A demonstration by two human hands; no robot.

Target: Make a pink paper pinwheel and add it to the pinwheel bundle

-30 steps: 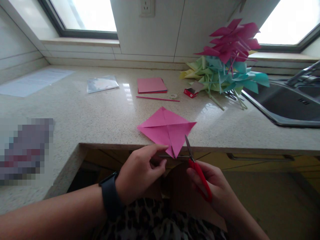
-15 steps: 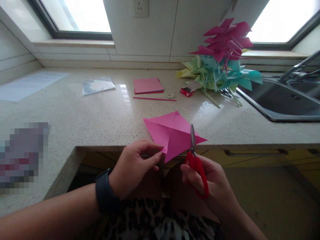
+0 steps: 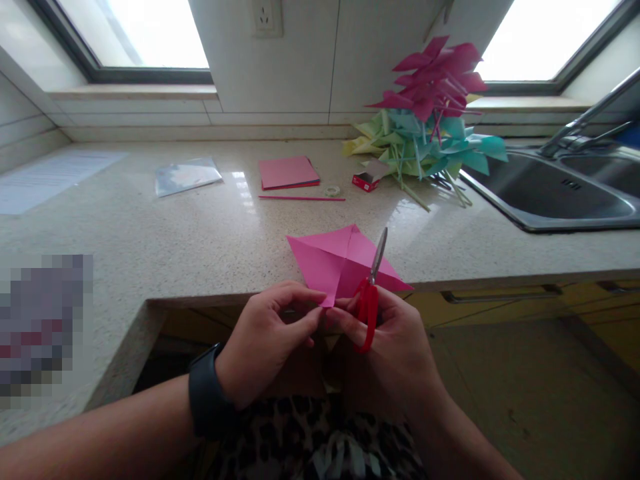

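A creased sheet of pink paper lies at the front edge of the counter, its near corner reaching past the edge. My left hand pinches that near corner between thumb and fingers. Beside it, my right hand has red-handled scissors in its grasp, blades together and pointing up and away over the paper. The right thumb and a fingertip also meet at the paper's near corner, close to the left fingertips. The handles partly cover the paper there.
Behind the paper are a stack of coloured paper, a thin pink stick, a tape roll and a small red box. Several paper pinwheels are piled near the sink. A clear packet lies left.
My right hand has moved left to the paper's near corner, with the scissors still held. My left hand keeps its pinch. The whole view has shifted slightly.
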